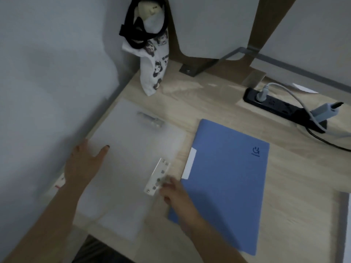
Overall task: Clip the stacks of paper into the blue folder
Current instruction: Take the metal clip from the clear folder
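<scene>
Two hands working: my left hand (83, 164) is lying open on the paper stack (131, 164); my right hand (174, 192) is pinching the white clip (156, 177). The blue folder (224, 185) is lying closed just right, lengthwise away from me, nearest my right.

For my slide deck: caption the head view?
Left hand flat on paper stack, right hand at metal clip, beside blue folder.

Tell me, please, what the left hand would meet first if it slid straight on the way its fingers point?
Probably the silver metal clip lying on the white paper stack; the left hand rests flat on that paper, though the blur leaves the line uncertain.
</scene>
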`<state>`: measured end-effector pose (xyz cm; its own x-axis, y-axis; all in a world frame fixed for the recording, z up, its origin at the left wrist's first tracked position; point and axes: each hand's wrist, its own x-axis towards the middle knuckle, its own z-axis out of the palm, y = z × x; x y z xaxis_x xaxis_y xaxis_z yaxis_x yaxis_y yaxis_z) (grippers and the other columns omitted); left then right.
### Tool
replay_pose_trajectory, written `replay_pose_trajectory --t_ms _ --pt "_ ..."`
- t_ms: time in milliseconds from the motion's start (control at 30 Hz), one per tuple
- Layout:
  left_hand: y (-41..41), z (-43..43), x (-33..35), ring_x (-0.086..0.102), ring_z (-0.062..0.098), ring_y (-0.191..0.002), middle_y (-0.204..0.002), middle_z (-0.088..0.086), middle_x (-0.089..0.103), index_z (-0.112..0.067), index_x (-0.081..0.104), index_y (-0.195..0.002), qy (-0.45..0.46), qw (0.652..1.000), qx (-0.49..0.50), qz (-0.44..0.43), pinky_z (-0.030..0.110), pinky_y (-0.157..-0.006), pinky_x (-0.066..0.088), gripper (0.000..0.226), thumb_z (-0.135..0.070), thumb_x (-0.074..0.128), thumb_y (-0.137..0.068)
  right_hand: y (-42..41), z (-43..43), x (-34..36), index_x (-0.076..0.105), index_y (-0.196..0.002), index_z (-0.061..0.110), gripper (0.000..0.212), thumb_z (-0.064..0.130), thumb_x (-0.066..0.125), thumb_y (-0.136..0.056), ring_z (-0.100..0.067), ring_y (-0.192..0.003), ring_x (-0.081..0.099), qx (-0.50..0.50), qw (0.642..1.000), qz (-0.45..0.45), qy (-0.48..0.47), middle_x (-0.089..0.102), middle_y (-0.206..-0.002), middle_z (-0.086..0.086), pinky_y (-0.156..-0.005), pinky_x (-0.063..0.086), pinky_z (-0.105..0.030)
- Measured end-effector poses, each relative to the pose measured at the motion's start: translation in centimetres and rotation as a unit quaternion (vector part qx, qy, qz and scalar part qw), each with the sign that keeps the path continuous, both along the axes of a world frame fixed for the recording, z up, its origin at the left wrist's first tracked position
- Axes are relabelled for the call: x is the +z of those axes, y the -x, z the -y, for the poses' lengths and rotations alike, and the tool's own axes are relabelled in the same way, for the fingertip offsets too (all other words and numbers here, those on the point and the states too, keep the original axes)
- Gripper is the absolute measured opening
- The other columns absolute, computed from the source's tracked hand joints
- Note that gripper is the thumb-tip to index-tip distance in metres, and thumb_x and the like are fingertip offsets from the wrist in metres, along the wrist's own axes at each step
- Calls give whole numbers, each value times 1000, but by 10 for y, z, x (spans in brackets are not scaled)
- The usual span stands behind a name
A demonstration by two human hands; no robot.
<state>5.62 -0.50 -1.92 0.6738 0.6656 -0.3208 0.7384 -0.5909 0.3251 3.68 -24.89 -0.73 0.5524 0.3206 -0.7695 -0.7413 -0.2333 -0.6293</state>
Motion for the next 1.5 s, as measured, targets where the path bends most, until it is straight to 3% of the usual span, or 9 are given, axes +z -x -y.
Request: replay_pose_trajectory --t_ms 233,467,600,733,900,967,1200,1333,1500 --pt "8 -19 9 37 31 -134 -146 15 40 -7 38 -139 69 997 -8 27 42 -112 26 59 -37 54 -90 7 -16 4 37 -134 21 55 12 52 -82 -3 -96 54 13 999 -7 -34 55 -120 2 -68 44 -9" --pt "11 -8 23 45 41 -124 -136 24 46 -1 45 -133 12 997 18 69 50 -105 35 55 -38 51 -91 12 -14 10 15 -144 32 67 8 48 -91 -7 -101 50 -36 998 25 -46 48 -131 1 -66 37 -8" --pt "9 -9 55 65 33 -88 -96 15 69 -11 61 -108 65 994 15 88 42 -83 47 53 -57 49 -85 14 -5 12 20 -145 30 66 10 51 -91 -9 -108 53 -93 993 49 -46 50 -127 5 -87 44 -18" --pt "13 8 96 70 16 -58 -69 -2 74 -10 59 -90 248 953 -9 173 30 -63 50 36 -46 57 -85 11 18 22 38 -128 36 50 4 49 -91 12 -77 59 -127 985 97 -64 56 -103 15 -56 45 -2" --pt "10 57 93 65 3 -47 -64 1 72 -10 55 -86 301 926 -1 229 13 -46 50 27 -37 53 -90 6 61 24 37 -137 38 58 14 56 -88 -12 -113 59 -180 973 128 -62 55 -132 8 -94 50 -33" --pt "6 88 80 65 3 -48 -71 4 70 -8 55 -87 325 917 -1 229 9 -44 47 29 -37 52 -90 5 91 25 38 -136 38 57 19 59 -87 -17 -112 60 -209 966 150 -23 56 -131 5 -98 48 -43" --pt "1 220 30 56 15 -65 -76 2 58 -9 50 -92 402 900 -68 155 7 -45 40 25 -34 53 -91 27 212 28 44 -130 33 55 7 59 -85 -24 -79 59 -337 926 143 90 63 -89 -9 -67 48 -31" --pt "5 277 4 58 7 -69 -89 -1 59 -12 45 -115 431 886 -160 51 8 -49 44 33 -34 51 -91 49 268 18 47 -133 28 56 8 61 -83 -29 -89 62 -370 914 105 128 65 -100 -10 -81 49 -41" --pt "19 311 -5 45 21 -119 -135 9 35 -8 36 -135 345 900 -265 8 10 -86 35 48 -14 51 -90 62 295 14 44 -136 23 52 4 54 -88 -20 -108 50 -365 905 124 178 53 -125 -3 -97 38 -35"
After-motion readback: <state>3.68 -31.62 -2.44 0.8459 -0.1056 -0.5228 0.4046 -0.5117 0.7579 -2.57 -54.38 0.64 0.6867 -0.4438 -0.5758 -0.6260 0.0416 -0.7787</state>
